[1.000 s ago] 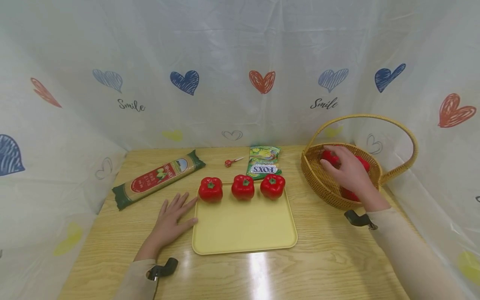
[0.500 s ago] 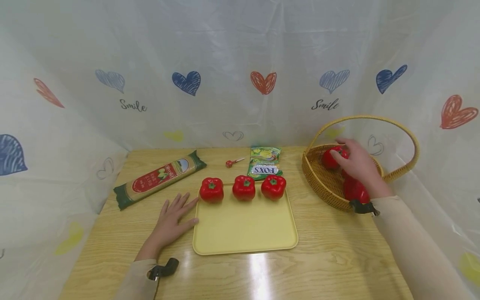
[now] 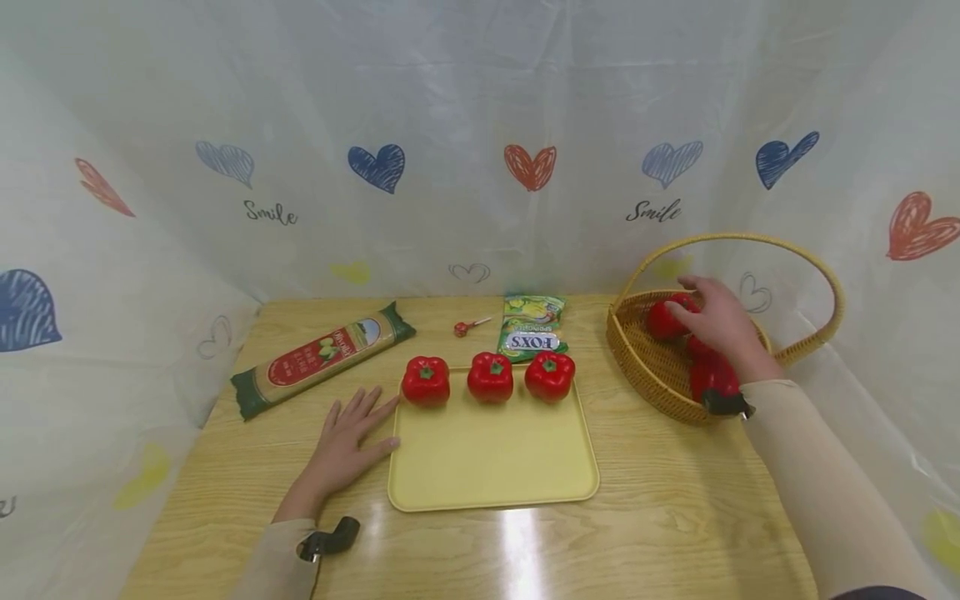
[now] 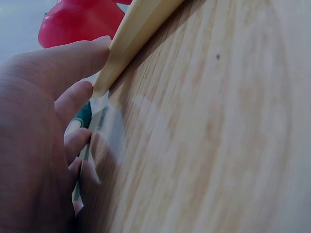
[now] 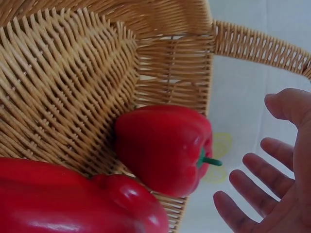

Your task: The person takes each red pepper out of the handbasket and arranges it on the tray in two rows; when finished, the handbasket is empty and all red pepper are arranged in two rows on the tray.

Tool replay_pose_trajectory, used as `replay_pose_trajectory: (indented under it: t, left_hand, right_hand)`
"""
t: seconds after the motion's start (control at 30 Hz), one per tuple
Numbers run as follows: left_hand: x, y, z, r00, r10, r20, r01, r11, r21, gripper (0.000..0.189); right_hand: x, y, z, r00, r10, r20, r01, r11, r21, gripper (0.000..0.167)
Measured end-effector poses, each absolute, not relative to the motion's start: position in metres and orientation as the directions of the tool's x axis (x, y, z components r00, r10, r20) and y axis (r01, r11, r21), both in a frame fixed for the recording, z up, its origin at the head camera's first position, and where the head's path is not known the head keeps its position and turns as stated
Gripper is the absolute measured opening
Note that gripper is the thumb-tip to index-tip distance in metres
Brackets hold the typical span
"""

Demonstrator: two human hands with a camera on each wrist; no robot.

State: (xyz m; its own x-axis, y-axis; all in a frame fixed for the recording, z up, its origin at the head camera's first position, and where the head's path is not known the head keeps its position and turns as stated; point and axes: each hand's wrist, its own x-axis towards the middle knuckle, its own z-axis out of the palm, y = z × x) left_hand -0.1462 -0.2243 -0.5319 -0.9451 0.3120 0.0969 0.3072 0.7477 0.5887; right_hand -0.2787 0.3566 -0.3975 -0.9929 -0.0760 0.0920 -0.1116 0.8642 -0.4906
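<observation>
Right hand [image 3: 723, 321] shifted rightward over basket [image 3: 643, 367], released, left hand [image 3: 345, 446] relaxed, glossy red pepper [image 5: 163, 145], green stem [image 5: 211, 160]

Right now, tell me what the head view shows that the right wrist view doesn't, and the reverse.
Only the head view: the left grip, the yellow tray with three red peppers, the long packet, the lollipop and the Fox's bag.
Only the right wrist view: open space between the right grip and the nearest pepper.
Both: the right grip, the wicker basket and red peppers inside it.
</observation>
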Motion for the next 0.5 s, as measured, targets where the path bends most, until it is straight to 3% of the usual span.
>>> replay_pose_trajectory:
  t: [0.5]
  left_hand:
    - [-0.146, -0.225, -0.532, -0.948, 0.304, 0.088, 0.296, 0.752, 0.589, 0.067]
  right_hand:
    - [-0.290, 0.368, -0.417, -0.999, -0.040, -0.012, -0.029, 0.873, -0.487, 0.080]
